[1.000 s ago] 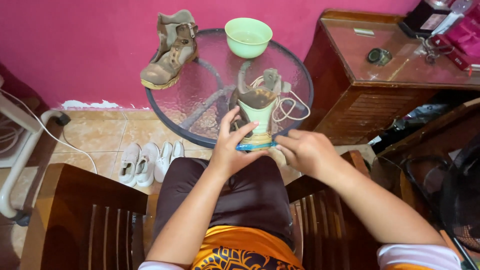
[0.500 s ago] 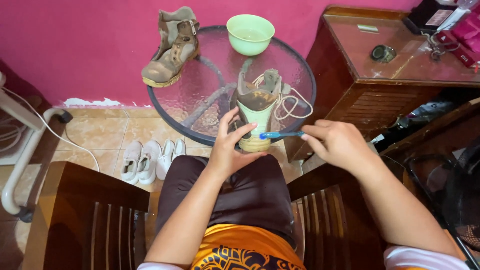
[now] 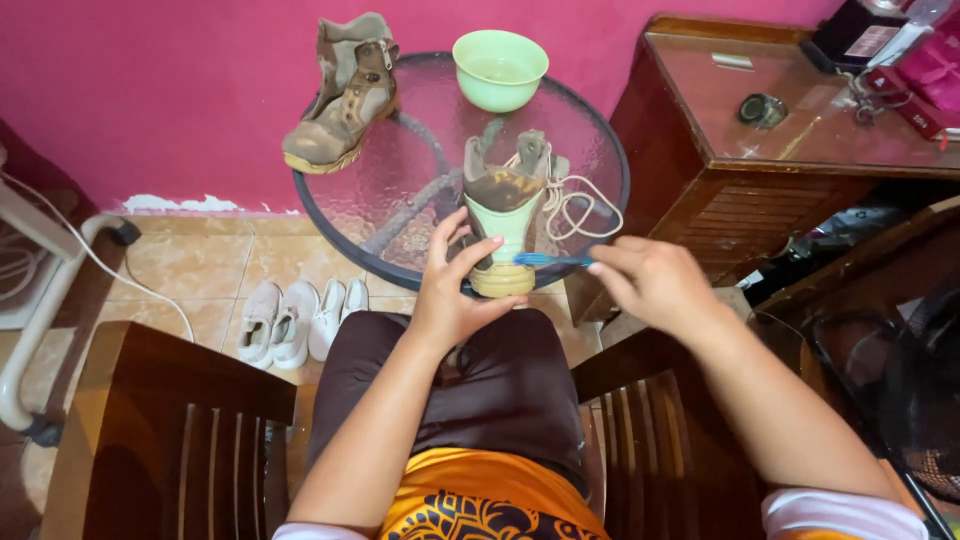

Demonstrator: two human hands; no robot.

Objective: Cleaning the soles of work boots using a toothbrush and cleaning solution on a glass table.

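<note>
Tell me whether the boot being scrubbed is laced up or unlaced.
Unlaced. The boot held by the left hand gapes open at the top, and its pale laces lie in loose loops on the glass table.

Place: a lived-in room of a home.
Walls and floor: pink painted wall [image 3: 180, 90], beige tiled floor [image 3: 200, 275].
Furniture: wooden chairs [image 3: 170, 440], round glass desk [image 3: 400, 190], dark wooden cabinet [image 3: 740, 170].
Household signs: white shoes [image 3: 295, 320] lying on the floor.
</note>
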